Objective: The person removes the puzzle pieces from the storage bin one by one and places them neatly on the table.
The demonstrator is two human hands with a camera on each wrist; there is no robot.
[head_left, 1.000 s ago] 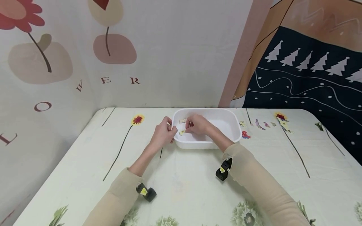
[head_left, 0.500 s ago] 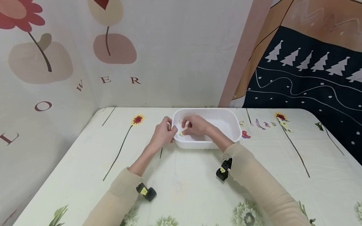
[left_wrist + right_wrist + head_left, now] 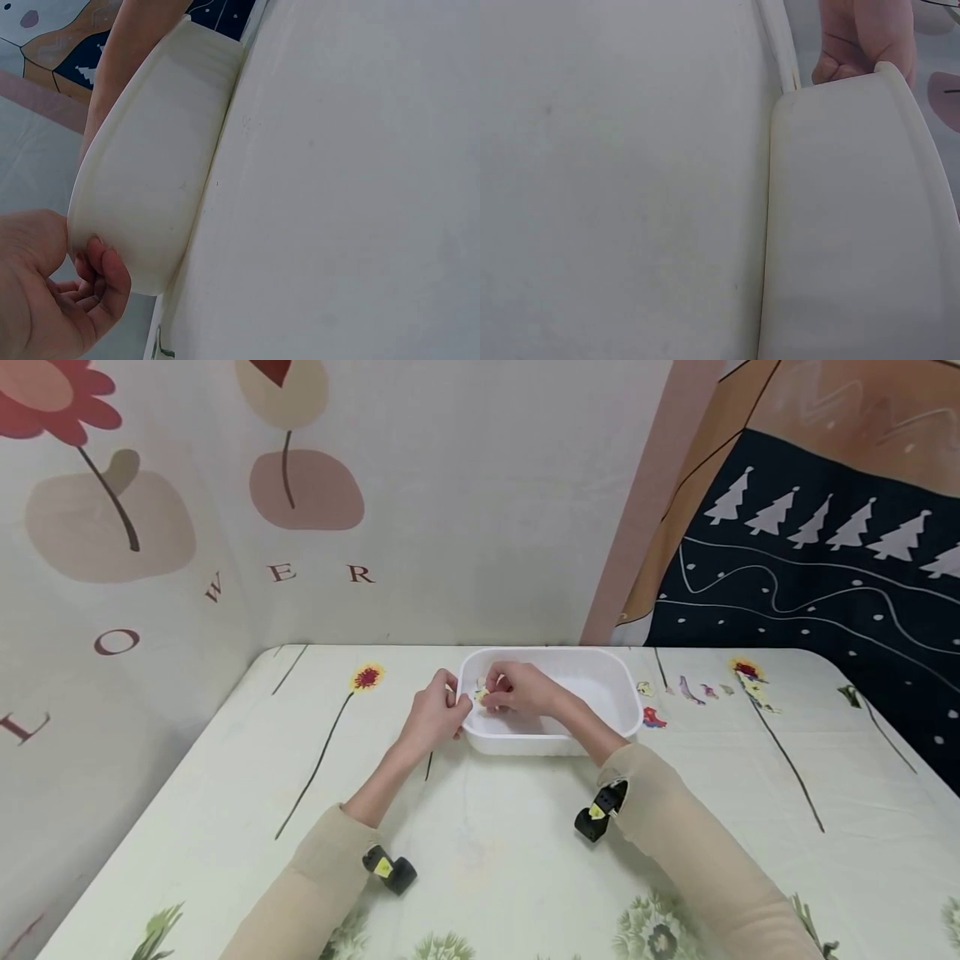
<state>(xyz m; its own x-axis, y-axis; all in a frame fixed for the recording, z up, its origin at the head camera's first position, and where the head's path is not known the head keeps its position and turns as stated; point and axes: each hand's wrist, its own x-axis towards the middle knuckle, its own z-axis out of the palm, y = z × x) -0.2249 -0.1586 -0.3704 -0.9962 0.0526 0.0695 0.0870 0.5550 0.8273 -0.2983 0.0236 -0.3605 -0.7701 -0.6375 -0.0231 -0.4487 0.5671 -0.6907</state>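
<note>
- Resting on the tabletop [image 3: 487, 827], the white tub [image 3: 525, 746] is gripped at its left end by the left hand [image 3: 437, 710], fingers curled at the rim.
- Inside, the right hand's [image 3: 525, 687] fingers are bent beside small yellowish pieces [image 3: 480, 694]; whether one is pinched cannot be told.
- Right of tub: red-and-blue piece [image 3: 653, 718].

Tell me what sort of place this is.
Likely an indoor tabletop workspace, judging by the flower-printed tablecloth under a white tub, the pale lettered backdrop behind them, and the dark tree-print hanging at the right.
</note>
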